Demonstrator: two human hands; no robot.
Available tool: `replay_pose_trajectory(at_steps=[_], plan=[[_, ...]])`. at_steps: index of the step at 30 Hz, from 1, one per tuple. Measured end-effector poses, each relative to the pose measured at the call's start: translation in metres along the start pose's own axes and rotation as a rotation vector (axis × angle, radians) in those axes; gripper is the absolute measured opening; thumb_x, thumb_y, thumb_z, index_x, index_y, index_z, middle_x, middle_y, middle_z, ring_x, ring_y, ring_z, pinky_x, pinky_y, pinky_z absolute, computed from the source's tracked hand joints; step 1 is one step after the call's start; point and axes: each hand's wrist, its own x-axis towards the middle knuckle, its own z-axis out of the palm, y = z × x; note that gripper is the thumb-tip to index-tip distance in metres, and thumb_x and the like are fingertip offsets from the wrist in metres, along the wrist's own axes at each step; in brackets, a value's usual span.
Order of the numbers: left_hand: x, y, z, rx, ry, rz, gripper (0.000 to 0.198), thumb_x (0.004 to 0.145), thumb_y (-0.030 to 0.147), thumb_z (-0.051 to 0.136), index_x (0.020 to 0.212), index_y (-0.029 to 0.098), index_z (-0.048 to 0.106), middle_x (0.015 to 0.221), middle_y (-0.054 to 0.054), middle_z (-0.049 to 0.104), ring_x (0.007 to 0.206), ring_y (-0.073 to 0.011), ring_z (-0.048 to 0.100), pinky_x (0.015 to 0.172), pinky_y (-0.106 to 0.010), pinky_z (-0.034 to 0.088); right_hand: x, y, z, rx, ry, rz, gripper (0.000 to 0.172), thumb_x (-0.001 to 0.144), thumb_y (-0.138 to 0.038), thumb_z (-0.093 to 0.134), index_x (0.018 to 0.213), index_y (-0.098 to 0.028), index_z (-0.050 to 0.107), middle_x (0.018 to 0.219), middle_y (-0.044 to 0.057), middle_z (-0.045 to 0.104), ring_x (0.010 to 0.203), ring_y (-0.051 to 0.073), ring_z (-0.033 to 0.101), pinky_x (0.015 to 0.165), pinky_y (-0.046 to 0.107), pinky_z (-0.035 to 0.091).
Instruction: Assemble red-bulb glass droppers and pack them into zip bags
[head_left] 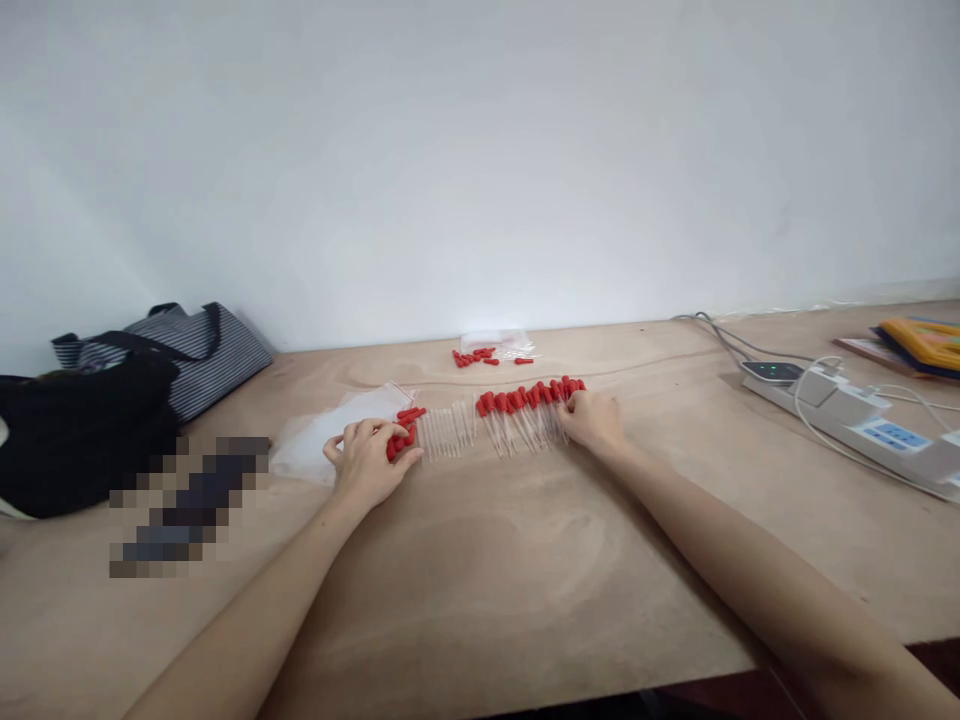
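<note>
My left hand (369,457) is over a small pile of red rubber bulbs (401,442), fingers bent and thumb apart. To its right lies a row of bare clear dropper tubes (446,430). Further right is a row of droppers (523,412), clear tubes with red bulbs on their upper ends. At the right end of that row my right hand (590,420) has its fingers closed on a dropper, whose tube is mostly hidden by the hand. Beneath and behind my left hand lie clear plastic bags (322,435).
More red bulbs (474,357) lie by a small plastic bag (495,342) near the wall. A power strip (862,410) with cables stands at the right, near a yellow object (922,342). A striped bag (217,360) and a black bag (82,440) sit at the left.
</note>
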Motion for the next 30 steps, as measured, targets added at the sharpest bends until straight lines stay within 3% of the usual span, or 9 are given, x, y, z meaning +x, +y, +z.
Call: replay_pose_trajectory(at_steps=[5, 9, 14, 18, 21, 26, 30], plan=[[0.003, -0.006, -0.002, 0.031, -0.041, -0.061, 0.024, 0.072, 0.044, 0.056, 0.084, 0.023, 0.061, 0.1, -0.007, 0.057, 0.098, -0.0284, 0.043, 0.08, -0.044, 0.025, 0.0, 0.001, 0.002, -0.057, -0.011, -0.001, 0.028, 0.078, -0.031, 0.042, 0.066, -0.016, 0.061, 0.071, 0.009, 0.064, 0.076, 0.024, 0.059, 0.078, 0.038, 0.031], [0.003, -0.008, 0.0, 0.047, -0.053, -0.04, 0.023, 0.074, 0.042, 0.055, 0.085, 0.023, 0.061, 0.097, -0.008, 0.058, 0.097, -0.0281, 0.044, 0.079, -0.044, 0.025, 0.0, -0.005, 0.001, -0.082, 0.028, -0.016, 0.028, 0.08, -0.033, 0.041, 0.08, -0.014, 0.061, 0.081, 0.011, 0.064, 0.079, 0.024, 0.058, 0.08, 0.039, 0.028], [0.003, -0.01, 0.005, 0.082, 0.016, 0.02, 0.02, 0.074, 0.039, 0.054, 0.08, 0.021, 0.062, 0.093, -0.008, 0.06, 0.095, -0.0275, 0.045, 0.082, -0.045, 0.023, -0.009, -0.042, 0.004, -0.038, 0.12, -0.24, 0.028, 0.082, -0.031, 0.038, 0.081, -0.016, 0.062, 0.088, 0.009, 0.064, 0.084, 0.021, 0.055, 0.079, 0.035, 0.026], [0.004, -0.009, 0.007, 0.108, 0.075, 0.049, 0.015, 0.072, 0.03, 0.053, 0.072, 0.019, 0.063, 0.089, -0.008, 0.06, 0.092, -0.0265, 0.047, 0.082, -0.045, 0.022, -0.02, -0.088, 0.011, -0.031, 0.047, -0.363, 0.029, 0.082, -0.029, 0.038, 0.082, -0.018, 0.065, 0.089, 0.01, 0.063, 0.086, 0.02, 0.053, 0.078, 0.035, 0.025], [0.005, -0.007, 0.007, 0.096, 0.123, 0.055, 0.014, 0.07, 0.028, 0.053, 0.066, 0.018, 0.062, 0.087, -0.008, 0.061, 0.09, -0.0258, 0.048, 0.082, -0.045, 0.023, -0.021, -0.114, 0.017, -0.081, -0.028, -0.353, 0.028, 0.08, -0.023, 0.04, 0.087, -0.016, 0.066, 0.095, 0.014, 0.061, 0.089, 0.021, 0.053, 0.079, 0.035, 0.025], [0.004, -0.004, 0.002, 0.038, 0.235, 0.053, 0.015, 0.069, 0.028, 0.053, 0.063, 0.018, 0.061, 0.083, -0.007, 0.062, 0.087, -0.0261, 0.05, 0.08, -0.045, 0.023, -0.009, -0.129, 0.025, -0.118, -0.124, -0.268, 0.027, 0.076, -0.016, 0.044, 0.092, -0.016, 0.065, 0.096, 0.016, 0.062, 0.091, 0.022, 0.055, 0.08, 0.038, 0.025], [-0.001, 0.001, -0.002, -0.069, 0.331, 0.143, 0.013, 0.07, 0.027, 0.053, 0.064, 0.019, 0.061, 0.08, -0.005, 0.062, 0.083, -0.0235, 0.052, 0.081, -0.044, 0.023, -0.002, -0.135, 0.026, -0.157, -0.227, -0.209, 0.031, 0.079, -0.014, 0.039, 0.097, -0.016, 0.063, 0.097, 0.017, 0.063, 0.093, 0.023, 0.056, 0.082, 0.041, 0.025]])
